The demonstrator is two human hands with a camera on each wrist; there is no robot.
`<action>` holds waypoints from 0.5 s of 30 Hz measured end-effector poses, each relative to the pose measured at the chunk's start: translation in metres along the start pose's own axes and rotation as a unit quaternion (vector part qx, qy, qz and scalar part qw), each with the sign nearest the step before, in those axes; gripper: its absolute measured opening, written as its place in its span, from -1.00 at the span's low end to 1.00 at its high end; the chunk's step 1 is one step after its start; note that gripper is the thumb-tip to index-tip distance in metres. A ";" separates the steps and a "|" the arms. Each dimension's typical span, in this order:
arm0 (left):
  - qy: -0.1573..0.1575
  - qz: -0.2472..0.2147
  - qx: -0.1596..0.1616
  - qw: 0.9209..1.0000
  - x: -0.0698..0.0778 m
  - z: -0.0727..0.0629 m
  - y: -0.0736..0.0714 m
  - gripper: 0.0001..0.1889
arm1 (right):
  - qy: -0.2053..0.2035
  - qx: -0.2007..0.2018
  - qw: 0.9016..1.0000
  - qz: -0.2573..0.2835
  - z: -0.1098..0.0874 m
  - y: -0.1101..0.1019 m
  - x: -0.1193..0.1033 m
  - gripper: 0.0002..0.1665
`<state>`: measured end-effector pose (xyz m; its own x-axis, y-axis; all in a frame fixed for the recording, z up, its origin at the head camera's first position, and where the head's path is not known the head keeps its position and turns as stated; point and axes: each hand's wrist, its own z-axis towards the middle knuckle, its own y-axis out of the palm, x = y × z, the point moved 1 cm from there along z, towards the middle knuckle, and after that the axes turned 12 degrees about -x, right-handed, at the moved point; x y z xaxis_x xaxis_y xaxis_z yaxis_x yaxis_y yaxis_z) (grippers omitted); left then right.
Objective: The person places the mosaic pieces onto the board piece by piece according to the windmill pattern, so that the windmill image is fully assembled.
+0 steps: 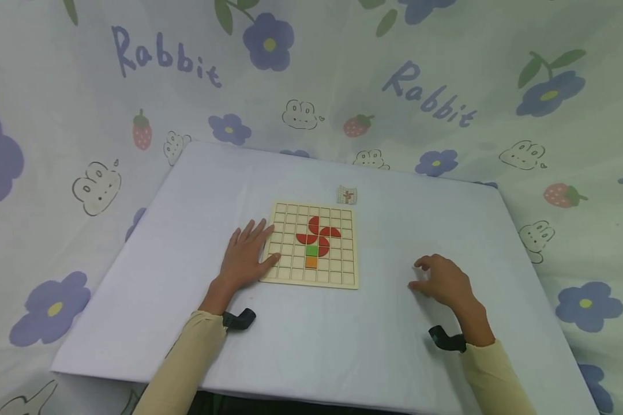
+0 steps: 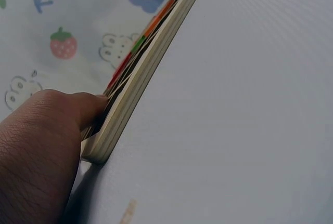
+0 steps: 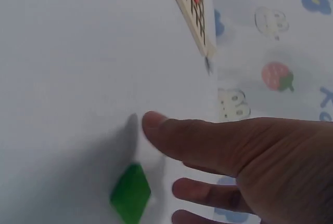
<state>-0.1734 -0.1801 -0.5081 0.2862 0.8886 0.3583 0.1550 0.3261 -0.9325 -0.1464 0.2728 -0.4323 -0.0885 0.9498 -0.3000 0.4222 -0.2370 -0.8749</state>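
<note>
My left hand (image 1: 244, 255), fingers spread, rests at the left edge of a wooden grid board (image 1: 291, 276), its thumb over the edge in the left wrist view. Several red rounded pieces (image 1: 332, 232) form a pinwheel on the grid. Beneath them sit a green square (image 1: 311, 251) and an orange square (image 1: 311, 263). Well to the board's right, my right hand (image 1: 445, 280) hovers over the table with thumb and fingers bent and apart, nothing between them. A green diamond-shaped piece (image 3: 131, 194) shows below its fingers in the right wrist view; the hand hides it from the head view.
Behind the board lies a small card (image 1: 347, 195) printed with a red pinwheel. White cloth covers the table (image 1: 311, 340). A patterned curtain (image 1: 322, 57) hangs behind and around it. Each wrist wears a black strap, the right strap (image 1: 449, 340) close above the cloth.
</note>
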 end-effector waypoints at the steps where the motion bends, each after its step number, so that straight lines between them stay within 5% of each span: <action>1: 0.000 0.000 0.000 1.000 0.000 0.000 0.000 -0.18 | 0.004 -0.004 1.000 0.003 -0.003 0.000 0.004 -0.46; 8: -0.004 -0.005 -0.002 1.000 0.000 -0.001 -0.001 -0.18 | -0.010 -0.018 0.999 0.037 -0.013 0.005 0.017 -0.77; 15: -0.004 -0.006 -0.002 1.000 0.001 -0.002 -0.001 -0.18 | -0.027 0.006 0.998 0.047 -0.010 0.007 0.022 -0.80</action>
<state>-0.1716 -0.1802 -0.5065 0.2766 0.8876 0.3682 0.1625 0.3345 -0.9283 -0.1363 0.2941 -0.4411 -0.0974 0.9107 -0.4014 0.4202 -0.3280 -0.8461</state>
